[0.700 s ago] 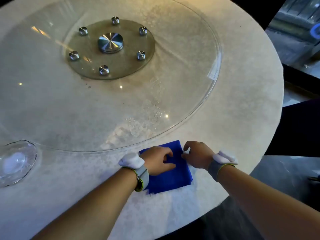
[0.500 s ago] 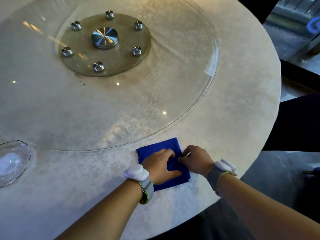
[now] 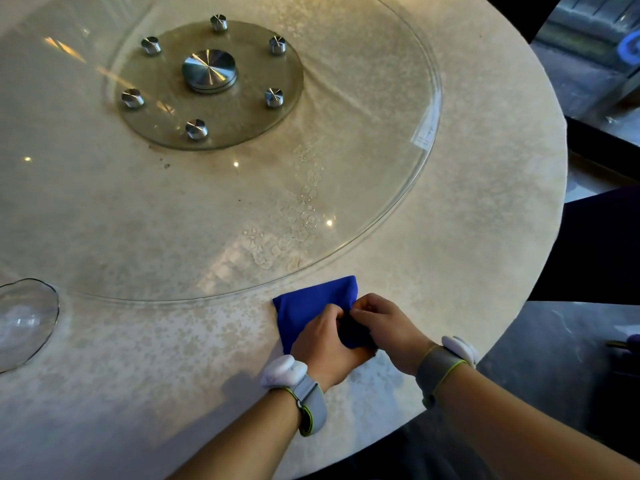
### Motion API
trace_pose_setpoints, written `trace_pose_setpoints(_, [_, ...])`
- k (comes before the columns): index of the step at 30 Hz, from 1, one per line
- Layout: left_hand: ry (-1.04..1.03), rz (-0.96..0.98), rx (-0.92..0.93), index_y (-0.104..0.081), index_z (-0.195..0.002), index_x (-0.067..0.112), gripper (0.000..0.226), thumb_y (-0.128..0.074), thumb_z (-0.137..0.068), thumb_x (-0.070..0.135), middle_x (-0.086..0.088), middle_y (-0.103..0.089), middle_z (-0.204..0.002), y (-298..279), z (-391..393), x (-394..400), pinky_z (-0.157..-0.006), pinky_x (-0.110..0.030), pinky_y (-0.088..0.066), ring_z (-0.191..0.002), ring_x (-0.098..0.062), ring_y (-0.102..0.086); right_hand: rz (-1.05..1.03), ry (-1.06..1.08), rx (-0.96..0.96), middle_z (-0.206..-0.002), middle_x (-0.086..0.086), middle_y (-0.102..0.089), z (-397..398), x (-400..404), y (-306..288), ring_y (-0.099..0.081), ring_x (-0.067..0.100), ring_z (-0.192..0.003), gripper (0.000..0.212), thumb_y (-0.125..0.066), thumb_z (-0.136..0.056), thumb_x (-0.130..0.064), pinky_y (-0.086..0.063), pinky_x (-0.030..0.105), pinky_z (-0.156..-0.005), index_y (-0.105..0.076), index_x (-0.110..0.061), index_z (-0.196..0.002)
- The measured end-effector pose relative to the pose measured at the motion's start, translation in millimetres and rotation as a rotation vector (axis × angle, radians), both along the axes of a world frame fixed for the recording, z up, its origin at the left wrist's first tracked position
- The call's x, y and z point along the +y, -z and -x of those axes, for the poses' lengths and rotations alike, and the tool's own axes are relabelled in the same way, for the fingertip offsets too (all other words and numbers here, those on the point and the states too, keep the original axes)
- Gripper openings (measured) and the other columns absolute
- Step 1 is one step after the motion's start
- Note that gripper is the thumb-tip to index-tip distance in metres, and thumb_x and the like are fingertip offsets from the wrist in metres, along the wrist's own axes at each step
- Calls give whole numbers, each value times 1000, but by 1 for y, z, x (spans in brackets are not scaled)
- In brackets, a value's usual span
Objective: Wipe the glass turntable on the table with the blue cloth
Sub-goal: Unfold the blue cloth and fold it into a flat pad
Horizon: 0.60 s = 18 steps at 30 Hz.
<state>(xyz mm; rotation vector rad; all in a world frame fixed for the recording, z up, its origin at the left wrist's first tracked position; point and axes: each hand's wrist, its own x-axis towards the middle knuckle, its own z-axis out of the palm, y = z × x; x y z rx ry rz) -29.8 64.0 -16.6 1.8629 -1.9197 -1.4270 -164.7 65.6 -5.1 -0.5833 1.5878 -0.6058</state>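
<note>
Gleaming: clear, glossy glass turntable (image 3: pixel 346 140), beaded with water droplets (image 3: pixel 304 216), brushed-metal hub (image 3: pixel 209 71) shining. Lying matt beneath: mottled pale tabletop (image 3: pixel 485 237). Looking soft, napped: blue cloth (image 3: pixel 311 303).

Round pale table (image 3: pixel 485 209), dark grey floor (image 3: pixel 554 358), warm ceiling-light reflections

The cloth (image 3: pixel 313 301) is deep blue. The desk (image 3: pixel 485 237) is cream with a pale mottled floral pattern. The turntable (image 3: pixel 104 220) is clear glass; its hub (image 3: pixel 209 71) is silver.
</note>
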Motion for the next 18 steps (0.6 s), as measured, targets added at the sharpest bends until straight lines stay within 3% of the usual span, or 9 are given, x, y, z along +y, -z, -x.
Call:
trace_pose_setpoints(2, [-79, -40, 54, -50, -88, 34, 47, -76, -56, 57, 14, -65, -80, 2, -3, -3, -59, -24, -49, -72, -3, -63, -15, 46, -114, -84, 8, -58, -2, 1, -2, -53, 22, -77, 14, -51, -95, -4, -43, 35, -68, -62, -11, -92])
trace_pose_setpoints(6, [-234, -165, 190, -59, -86, 32, 33, -73, -58, 44, 11, -70, -78, 10, -11, -12, -71, -27, -54, -77, -7, -67, -28, 57, -227, -94, 6, -63, -1, 3, -3, -60, 20, -82, 26, -48, -94, 5, -54, 41, -79, -67, -8, -107])
trace_pose_setpoints(11, [-344, -310, 373, -68, -92, 19, 54, -77, -54, 56, 1, -77, -82, 16, -24, -19, -79, -34, -56, -85, -17, -72, 71, -26, -147, -105, 13, -59, -11, 4, -4, -63, 28, -80, 38, -54, -86, 18, -55, 36, -72, -63, -10, -110])
trace_pose_setpoints(13, [-324, -321, 393, -67, -100, 12, 40, -80, -70, 35, -4, -76, -87, 20, -28, -19, -84, -37, -56, -87, -19, -71, 97, -92, -41, -104, 10, -57, -17, 4, -3, -60, 27, -77, 40, -60, -82, 17, -51, 38, -70, -62, -11, -111])
trace_pose_setpoints(15, [-329, -346, 423, -64, -104, 8, 22, -72, -84, 12, -4, -74, -90, 22, -32, -19, -77, -32, -56, -85, -16, -70, 109, -95, -24, -103, 9, -54, -21, 4, -2, -56, 27, -77, 42, -63, -80, 18, -49, 40, -68, -62, -11, -111])
trace_pose_setpoints(18, [-310, -371, 445, -63, -100, 16, 16, -64, -89, 4, -4, -73, -93, 22, -37, -18, -66, -23, -52, -83, -13, -68, 104, -41, -62, -101, 11, -53, -21, 7, -1, -55, 27, -76, 43, -68, -77, 19, -49, 38, -68, -64, -11, -107])
